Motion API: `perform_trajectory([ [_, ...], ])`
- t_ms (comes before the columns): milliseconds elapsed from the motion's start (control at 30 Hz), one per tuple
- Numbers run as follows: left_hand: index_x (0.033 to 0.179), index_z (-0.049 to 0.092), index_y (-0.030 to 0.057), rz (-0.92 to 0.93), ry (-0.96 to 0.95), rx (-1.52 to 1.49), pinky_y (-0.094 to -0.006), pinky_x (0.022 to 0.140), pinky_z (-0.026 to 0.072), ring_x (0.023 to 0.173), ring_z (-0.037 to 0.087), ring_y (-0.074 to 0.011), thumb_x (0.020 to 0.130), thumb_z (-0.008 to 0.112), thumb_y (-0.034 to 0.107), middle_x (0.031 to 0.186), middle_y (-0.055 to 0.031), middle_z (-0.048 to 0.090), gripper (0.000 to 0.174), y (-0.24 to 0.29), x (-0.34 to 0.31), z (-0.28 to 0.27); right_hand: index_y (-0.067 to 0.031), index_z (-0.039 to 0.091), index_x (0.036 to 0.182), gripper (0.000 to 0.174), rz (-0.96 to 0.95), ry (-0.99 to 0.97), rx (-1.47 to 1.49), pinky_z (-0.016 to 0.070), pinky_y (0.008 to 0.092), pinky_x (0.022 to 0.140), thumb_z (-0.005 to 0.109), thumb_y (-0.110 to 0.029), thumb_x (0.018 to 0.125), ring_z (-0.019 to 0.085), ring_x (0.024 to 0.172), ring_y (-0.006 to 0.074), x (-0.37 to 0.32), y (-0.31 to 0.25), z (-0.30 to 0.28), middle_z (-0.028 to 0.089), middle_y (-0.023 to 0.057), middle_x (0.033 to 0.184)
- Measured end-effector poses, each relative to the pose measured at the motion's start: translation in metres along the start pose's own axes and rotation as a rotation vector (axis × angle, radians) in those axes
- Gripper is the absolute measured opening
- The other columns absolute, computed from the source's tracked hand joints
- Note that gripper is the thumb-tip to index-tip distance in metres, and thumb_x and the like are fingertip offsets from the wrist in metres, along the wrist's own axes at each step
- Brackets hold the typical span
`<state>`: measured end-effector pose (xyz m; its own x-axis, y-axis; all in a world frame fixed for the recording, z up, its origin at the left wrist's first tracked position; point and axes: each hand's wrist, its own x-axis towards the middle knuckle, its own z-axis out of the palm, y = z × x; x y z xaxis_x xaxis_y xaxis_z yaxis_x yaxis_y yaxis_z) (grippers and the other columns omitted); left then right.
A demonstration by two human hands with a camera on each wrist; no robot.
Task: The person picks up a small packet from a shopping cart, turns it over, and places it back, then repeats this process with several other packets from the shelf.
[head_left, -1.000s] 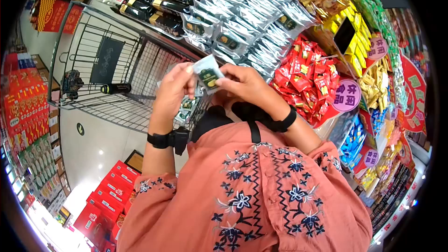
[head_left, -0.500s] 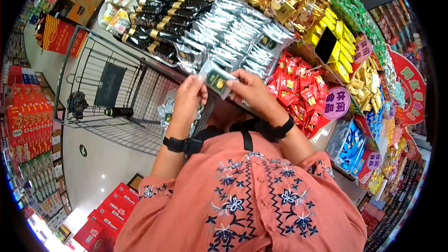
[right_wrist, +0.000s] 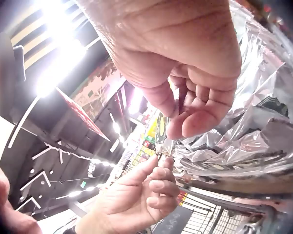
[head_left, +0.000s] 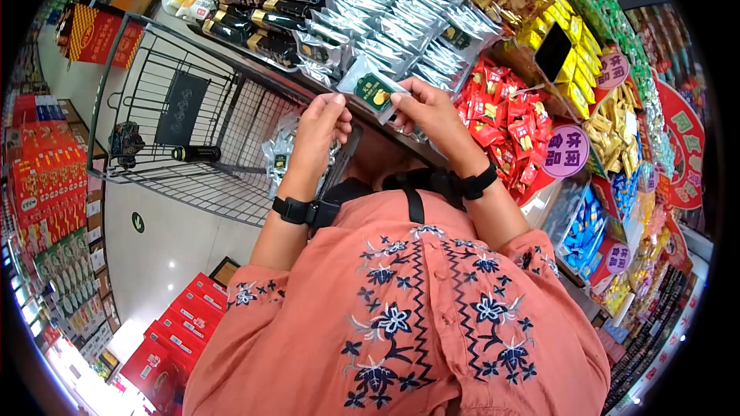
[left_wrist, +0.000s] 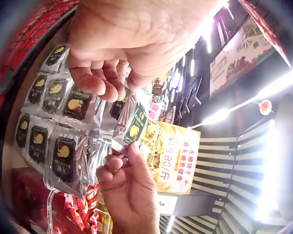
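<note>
Head view, and here we are at the display counter [head_left: 299, 83], a small silver packet [head_left: 371, 92] up in front of its near edge, label facing up, dark green with a yellow picture on it. The right hand [head_left: 438, 122] has it at one end, thumb on the label side and fingers underneath, a narrow pinch! Across from it the left hand [head_left: 317, 129] pinches the other end, thumb and forefinger close together at the corner, the other fingers curled in towards the palm.

Over to the left wrist view: the packet is tilted between the two hands, rows of silver packets [left_wrist: 53, 97] just behind it. The right wrist view has the thumbs facing each other, the packet seen nearly edge-on.

Just beyond the hands, silver packets crowd the counter, black and gold packets [head_left: 274, 19] on their left, red packets [head_left: 501, 119] on their right, with yellow packets [head_left: 574, 69] farther right. A dark rectangular screen [head_left: 553, 52] stands by the yellow ones, and a round purple sign [head_left: 566, 151] sits by the reds. On the left is the shopping cart [head_left: 176, 173], right alongside the counter: a clear bag [head_left: 279, 158] with more packets lies near the left forearm, and a black bottle [head_left: 196, 154] lies on its side.
</note>
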<state>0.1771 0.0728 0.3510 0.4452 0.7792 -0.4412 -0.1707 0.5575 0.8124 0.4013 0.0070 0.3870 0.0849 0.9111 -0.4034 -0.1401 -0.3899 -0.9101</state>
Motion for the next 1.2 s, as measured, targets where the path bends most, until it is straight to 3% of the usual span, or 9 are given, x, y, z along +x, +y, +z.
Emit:
perform_trajectory([
  [267,0.116,0.064,0.0028,0.046,-0.186,0.233,-0.0195,0.061,0.0462,0.074,0.059,-0.0036,0.103,0.066,0.028,0.085,0.0023,0.063,0.029,0.016,0.001,0.014,-0.0042,0.066,0.120,0.025,-0.068,-0.107,0.012,0.0513,0.0215,0.066,0.067,-0.020,0.101,0.065,0.078,0.0052,-0.001,-0.004,0.002,0.068,0.0001,0.096],
  [367,0.109,0.063,0.0029,0.049,-0.218,0.381,-0.0266,0.062,0.0485,0.072,0.065,-0.0153,0.101,0.067,0.026,0.082,-0.0050,0.066,0.024,0.034,-0.002,0.011,-0.0054,0.064,0.124,0.029,0.002,-0.112,-0.107,0.0543,0.0226,0.068,0.071,-0.019,0.099,0.068,0.081,0.0078,-0.005,-0.006,0.003,0.069,0.0004,0.100],
  [467,0.107,0.060,0.0035,0.295,-0.206,1.021,-0.0391,0.066,0.0507,0.077,0.068,-0.0335,0.098,0.067,0.022,0.085,-0.0153,0.067,0.021,0.046,-0.009,0.011,-0.0062,0.062,0.132,0.040,-0.159,-0.042,-0.264,0.0511,0.0211,0.070,0.074,-0.015,0.095,0.064,0.080,0.0050,-0.011,-0.019,0.003,0.070,0.0016,0.103],
  [567,0.107,0.058,0.0045,0.349,-0.283,1.107,-0.0483,0.071,0.0499,0.086,0.065,-0.0439,0.095,0.066,0.019,0.092,-0.0206,0.066,0.020,0.043,-0.013,0.013,-0.0040,0.066,0.128,0.037,-0.272,-0.045,-0.379,0.0504,0.0231,0.071,0.073,-0.013,0.093,0.061,0.080,0.0059,-0.012,-0.023,0.001,0.069,0.0042,0.102],
  [600,0.119,0.065,0.0069,0.452,-0.294,1.112,-0.0378,0.066,0.0510,0.072,0.066,-0.0293,0.095,0.071,0.017,0.085,-0.0160,0.067,0.027,0.039,-0.012,0.012,-0.0027,0.067,0.124,0.033,-0.335,-0.057,-0.429,0.0513,0.0245,0.071,0.072,-0.012,0.093,0.062,0.081,0.0076,-0.010,-0.020,0.000,0.069,0.0059,0.099],
  [700,0.130,0.063,0.0082,0.551,-0.288,1.117,-0.0365,0.069,0.0526,0.077,0.069,-0.0286,0.095,0.072,0.018,0.091,-0.0151,0.071,0.038,0.034,-0.011,0.013,0.0002,0.069,0.112,0.022,-0.312,-0.078,-0.485,0.0522,0.0275,0.073,0.070,-0.012,0.094,0.064,0.082,0.0106,-0.006,-0.014,0.000,0.068,0.0074,0.091],
  [800,0.142,0.056,0.0071,0.305,-0.243,1.039,-0.0358,0.074,0.0542,0.083,0.071,-0.0299,0.095,0.073,0.020,0.097,-0.0150,0.074,0.052,0.036,-0.014,0.011,-0.0002,0.069,0.109,0.017,-0.250,-0.064,-0.455,0.0502,0.0251,0.068,0.067,-0.011,0.097,0.061,0.077,0.0071,-0.008,-0.013,0.000,0.068,0.0017,0.088],
  [900,0.149,0.050,0.0043,0.337,-0.212,1.043,-0.0359,0.077,0.0545,0.086,0.071,-0.0291,0.095,0.074,0.026,0.100,-0.0148,0.075,0.063,0.030,-0.008,0.003,-0.0014,0.068,0.108,0.015,-0.251,-0.028,-0.424,0.0489,0.0231,0.065,0.066,-0.013,0.099,0.059,0.073,0.0050,-0.009,-0.012,-0.005,0.066,-0.0016,0.087],
  [1200,0.149,0.048,0.0016,0.338,-0.187,1.111,-0.0345,0.074,0.0537,0.083,0.070,-0.0228,0.097,0.073,0.031,0.102,-0.0150,0.073,0.065,0.035,-0.007,0.001,-0.0026,0.058,0.106,0.013,-0.148,0.091,-0.161,0.0518,0.0240,0.059,0.062,-0.013,0.100,0.066,0.071,0.0087,-0.008,-0.024,-0.009,0.063,0.0014,0.089],
])
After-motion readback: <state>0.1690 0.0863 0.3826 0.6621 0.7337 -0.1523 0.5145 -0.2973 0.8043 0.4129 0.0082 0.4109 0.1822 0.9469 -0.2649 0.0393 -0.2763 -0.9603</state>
